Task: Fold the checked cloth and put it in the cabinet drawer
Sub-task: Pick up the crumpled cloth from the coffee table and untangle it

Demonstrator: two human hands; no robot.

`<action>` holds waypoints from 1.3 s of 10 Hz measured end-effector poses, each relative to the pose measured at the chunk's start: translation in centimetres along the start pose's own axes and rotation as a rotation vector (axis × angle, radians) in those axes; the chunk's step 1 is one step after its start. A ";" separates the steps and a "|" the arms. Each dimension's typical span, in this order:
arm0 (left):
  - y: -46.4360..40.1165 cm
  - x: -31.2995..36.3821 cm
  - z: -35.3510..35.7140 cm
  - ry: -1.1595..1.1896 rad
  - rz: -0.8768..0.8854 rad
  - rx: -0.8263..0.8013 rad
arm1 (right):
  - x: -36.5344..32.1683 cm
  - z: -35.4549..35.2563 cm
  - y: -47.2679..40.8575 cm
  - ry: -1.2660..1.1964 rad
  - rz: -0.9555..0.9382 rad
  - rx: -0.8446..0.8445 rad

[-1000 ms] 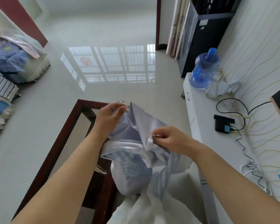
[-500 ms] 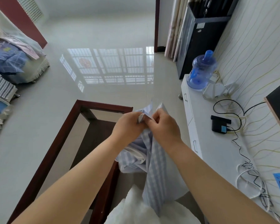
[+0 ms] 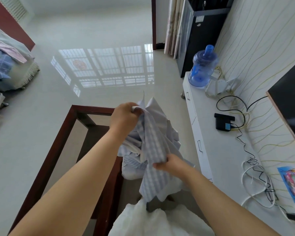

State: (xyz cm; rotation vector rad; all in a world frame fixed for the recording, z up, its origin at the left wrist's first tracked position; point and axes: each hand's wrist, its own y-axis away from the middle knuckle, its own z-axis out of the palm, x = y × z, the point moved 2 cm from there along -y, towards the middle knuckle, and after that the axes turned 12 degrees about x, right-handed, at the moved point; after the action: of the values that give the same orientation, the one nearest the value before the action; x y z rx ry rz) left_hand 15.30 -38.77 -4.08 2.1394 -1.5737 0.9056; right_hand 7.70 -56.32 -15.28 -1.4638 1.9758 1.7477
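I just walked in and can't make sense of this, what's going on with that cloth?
A person is standing and folding a light blue checked cloth in the air. The left hand grips its top end up high, while the right hand pinches it lower down. The cloth hangs bunched and rumpled between them, not yet neatly folded. A white cabinet with drawers stands along the wall to the right; the drawers that can be seen look closed.

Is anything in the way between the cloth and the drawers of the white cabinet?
Nothing visible is. Both hands, left hand and right hand, hold the cloth up in the air, with only bare floor between it and the cabinet on the right. Its drawers look closed, though.
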 end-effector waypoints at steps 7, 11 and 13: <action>3.7 2.6 -4.7 -0.257 0.525 -0.787 | -8.8 -6.5 -2.7 1.059 -1.297 0.187; 5.3 -1.0 -2.7 -0.583 0.431 -0.867 | -7.0 -1.0 1.0 0.972 -1.325 -0.143; 5.2 -1.5 -5.4 -0.170 0.545 -0.810 | -7.1 -2.2 -1.4 0.793 -1.275 0.107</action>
State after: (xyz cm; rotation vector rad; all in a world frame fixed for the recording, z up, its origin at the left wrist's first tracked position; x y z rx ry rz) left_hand 8.58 -36.21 -1.59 1.2618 -2.1657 0.1246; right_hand 13.45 -53.96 -10.93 -2.6651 0.7030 0.5108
